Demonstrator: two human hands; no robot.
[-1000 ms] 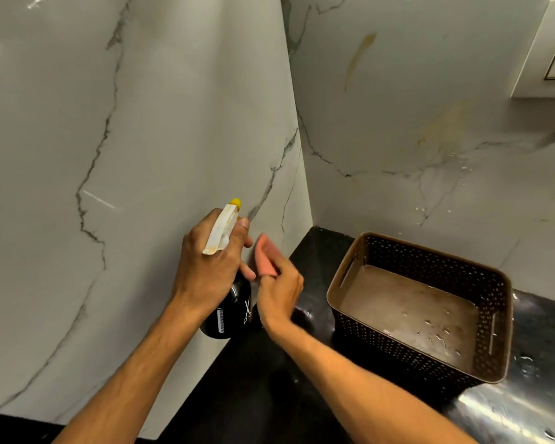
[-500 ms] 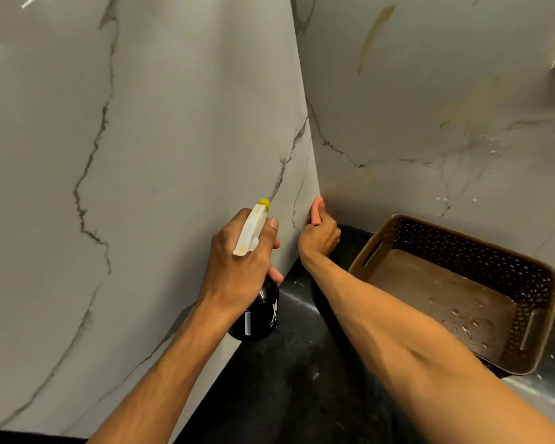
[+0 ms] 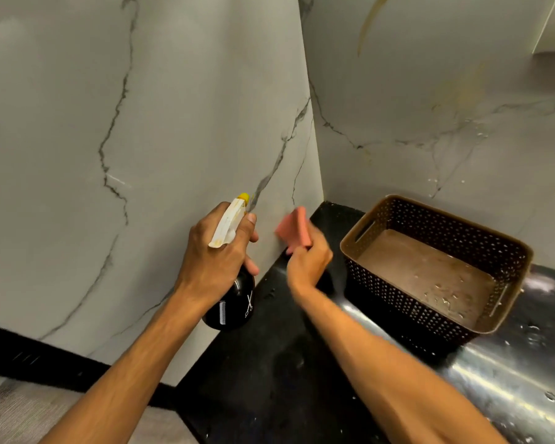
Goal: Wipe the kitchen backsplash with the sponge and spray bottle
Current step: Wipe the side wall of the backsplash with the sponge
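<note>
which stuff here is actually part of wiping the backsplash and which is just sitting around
In the job:
pink sponge, held in the right hand
spray bottle, held in the left hand
marble backsplash

Lying about:
brown perforated basket, wet inside
black countertop it stands on

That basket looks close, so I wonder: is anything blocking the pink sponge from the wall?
Nothing visible does. The right hand holds the sponge at the backsplash; the basket stands off to the right, the spray bottle in the left hand to its left.
</note>
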